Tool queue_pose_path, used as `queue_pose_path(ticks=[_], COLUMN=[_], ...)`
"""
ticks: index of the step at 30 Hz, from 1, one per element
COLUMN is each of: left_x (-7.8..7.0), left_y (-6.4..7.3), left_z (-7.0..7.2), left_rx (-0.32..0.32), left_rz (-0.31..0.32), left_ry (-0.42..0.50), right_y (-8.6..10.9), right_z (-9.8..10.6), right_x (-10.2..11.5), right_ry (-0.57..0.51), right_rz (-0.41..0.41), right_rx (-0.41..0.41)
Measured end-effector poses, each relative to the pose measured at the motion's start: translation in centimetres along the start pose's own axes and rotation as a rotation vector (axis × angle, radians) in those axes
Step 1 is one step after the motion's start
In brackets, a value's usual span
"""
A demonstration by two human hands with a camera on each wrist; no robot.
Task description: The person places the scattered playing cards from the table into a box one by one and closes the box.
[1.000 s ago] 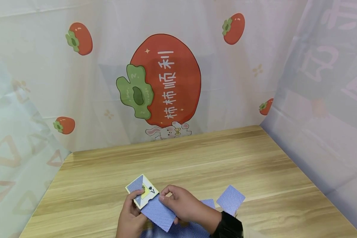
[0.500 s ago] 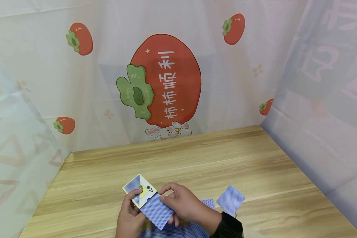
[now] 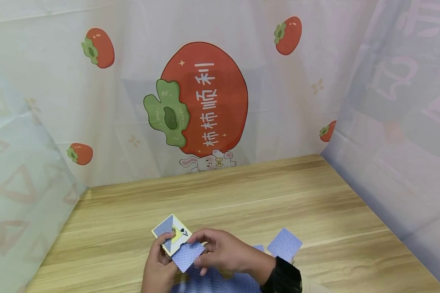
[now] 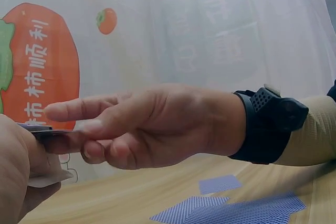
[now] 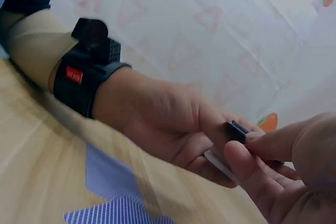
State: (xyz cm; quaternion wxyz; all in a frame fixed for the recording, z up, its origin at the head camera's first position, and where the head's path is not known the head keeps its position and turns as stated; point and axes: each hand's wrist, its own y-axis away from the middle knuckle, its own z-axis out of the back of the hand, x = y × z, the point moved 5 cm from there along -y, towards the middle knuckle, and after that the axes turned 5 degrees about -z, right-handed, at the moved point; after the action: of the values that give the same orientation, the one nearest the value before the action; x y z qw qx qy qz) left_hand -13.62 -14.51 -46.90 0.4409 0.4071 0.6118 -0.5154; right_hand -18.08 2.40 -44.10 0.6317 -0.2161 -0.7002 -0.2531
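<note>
My left hand (image 3: 157,262) grips a playing card box (image 3: 163,227) printed with an ace, its thumb lying across the printed face. Out of the box's near right end sticks a blue-backed playing card (image 3: 186,257), roughly half of it showing. My right hand (image 3: 227,252) pinches around that end, thumb at the card's edge and index finger at the box's corner. In the left wrist view the thumb (image 4: 92,125) lies over the dark edge of the card. The right wrist view shows both hands meeting at the box, whose far part is hidden by fingers.
Several blue-backed cards (image 3: 220,280) are spread on the wooden table (image 3: 242,195) below the hands, partly under the right forearm. One more card (image 3: 284,243) lies to their right. A printed cloth backdrop (image 3: 278,101) stands behind and along both sides.
The card has slid deeper into the box, so less of it shows. My right hand has moved its fingers left toward the box's end; the left hand has shifted only slightly left.
</note>
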Motion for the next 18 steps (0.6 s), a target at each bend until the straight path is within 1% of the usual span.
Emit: queue_pose_path(ticks=[2, 4, 6, 9, 10, 14, 18], left_x=[0.0, 0.0, 0.0, -0.1, -0.1, -0.2, -0.3], left_y=[0.1, 0.2, 0.3, 0.4, 0.4, 0.3, 0.2], left_z=[-0.1, -0.3, -0.5, -0.8, -0.8, -0.7, -0.5], left_rx=[0.009, 0.033, 0.055, 0.081, 0.078, 0.056, 0.02], left_rz=[0.027, 0.048, 0.057, 0.055, 0.053, 0.049, 0.061], left_ry=[-0.01, -0.021, -0.031, -0.033, -0.032, -0.047, -0.065], right_y=[0.0, -0.1, -0.1, -0.1, -0.1, -0.1, -0.1], right_z=[0.2, 0.6, 1.0, 1.5, 1.6, 2.0, 2.5], right_x=[0.1, 0.1, 0.2, 0.3, 0.4, 0.6, 0.7], right_ry=[0.074, 0.162, 0.246, 0.348, 0.381, 0.452, 0.55], right_rz=[0.022, 0.036, 0.044, 0.051, 0.055, 0.057, 0.041], right_rx=[-0.063, -0.15, -0.236, -0.317, -0.333, -0.357, -0.354])
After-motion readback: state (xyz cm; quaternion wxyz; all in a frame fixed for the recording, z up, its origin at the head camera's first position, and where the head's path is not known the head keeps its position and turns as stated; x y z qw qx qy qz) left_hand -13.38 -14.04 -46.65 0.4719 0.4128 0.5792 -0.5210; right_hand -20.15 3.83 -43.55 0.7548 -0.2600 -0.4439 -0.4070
